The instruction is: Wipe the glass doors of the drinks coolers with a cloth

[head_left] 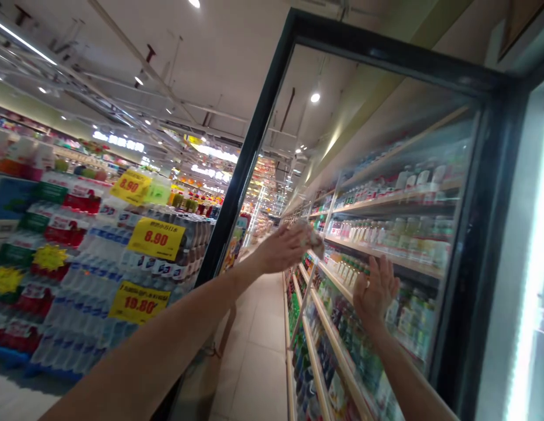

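Left hand [281, 248] grips cloth [314, 238] against door [377, 105]; right hand [376, 289] flat on it, fingers spread; shelves [386, 202] of bottles behind.

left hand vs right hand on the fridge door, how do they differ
The left hand is closed on a blurred pale wad; the right hand is open, fingers spread flat. The left hand sits higher than the right hand. The right hand shows a ring; the left hand shows none. Both are at the glass door.
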A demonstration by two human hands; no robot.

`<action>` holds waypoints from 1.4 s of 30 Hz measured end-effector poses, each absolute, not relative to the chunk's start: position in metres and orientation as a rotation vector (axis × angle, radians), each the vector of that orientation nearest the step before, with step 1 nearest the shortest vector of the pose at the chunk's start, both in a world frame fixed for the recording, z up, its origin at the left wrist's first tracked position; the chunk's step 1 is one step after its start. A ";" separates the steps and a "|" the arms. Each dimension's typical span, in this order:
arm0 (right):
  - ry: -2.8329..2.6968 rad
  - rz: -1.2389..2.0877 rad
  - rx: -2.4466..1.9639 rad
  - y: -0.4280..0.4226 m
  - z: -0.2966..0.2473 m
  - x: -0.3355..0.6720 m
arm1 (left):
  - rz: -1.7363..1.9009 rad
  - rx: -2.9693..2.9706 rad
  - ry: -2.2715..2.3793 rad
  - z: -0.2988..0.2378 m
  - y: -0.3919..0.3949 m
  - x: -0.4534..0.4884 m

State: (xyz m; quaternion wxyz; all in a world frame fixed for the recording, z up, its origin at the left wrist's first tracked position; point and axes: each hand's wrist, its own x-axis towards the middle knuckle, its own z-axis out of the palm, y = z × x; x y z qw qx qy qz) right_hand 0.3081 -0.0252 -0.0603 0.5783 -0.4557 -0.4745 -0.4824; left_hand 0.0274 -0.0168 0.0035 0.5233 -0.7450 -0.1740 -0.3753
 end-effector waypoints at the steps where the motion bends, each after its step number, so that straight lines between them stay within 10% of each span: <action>1: -1.110 -1.122 -1.072 -0.025 -0.060 0.308 | -1.047 -1.725 -0.556 0.010 -0.016 0.024; 5: -1.101 -1.107 -1.084 -0.027 -0.059 0.306 | -1.311 -1.590 -0.780 0.017 -0.017 0.025; 11: -1.100 -1.137 -1.065 -0.025 -0.060 0.308 | -0.730 -1.839 -0.203 -0.006 -0.018 0.035; 17: -1.100 -1.130 -1.069 -0.027 -0.060 0.308 | -1.326 -1.552 -0.795 0.022 -0.018 0.024; 23: -1.091 -1.160 -1.047 -0.025 -0.060 0.309 | -0.784 -1.802 -0.268 -0.003 -0.017 0.040; 29: -1.102 -1.158 -1.056 -0.026 -0.060 0.310 | -1.350 -1.570 -0.806 0.028 -0.018 0.038; 36: -1.096 -1.193 -1.006 -0.026 -0.060 0.310 | -0.719 -1.835 -0.158 -0.018 -0.020 0.064; 42: -1.112 -1.212 -0.996 -0.028 -0.063 0.312 | -1.315 -1.552 -0.762 0.021 -0.017 0.034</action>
